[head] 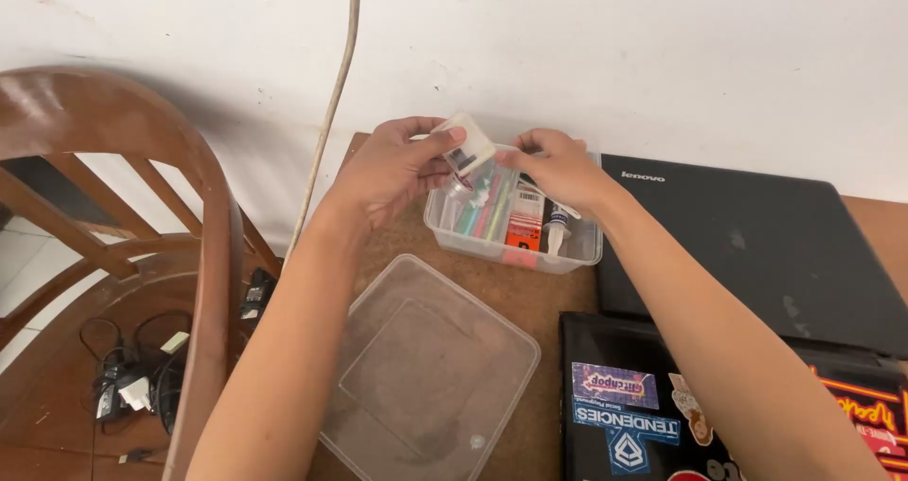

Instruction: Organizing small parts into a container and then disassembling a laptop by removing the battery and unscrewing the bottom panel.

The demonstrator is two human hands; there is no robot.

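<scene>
The small white packet (467, 146) sits tilted between both hands, directly above the clear container's (512, 243) left end near the surface's far edge. The left hand (392, 164) pinches it; the right hand (558, 164) touches its lower right corner.

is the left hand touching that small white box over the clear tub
Touching. The head view shows the left hand pinching the small white box between thumb and fingers, above the clear tub.
</scene>
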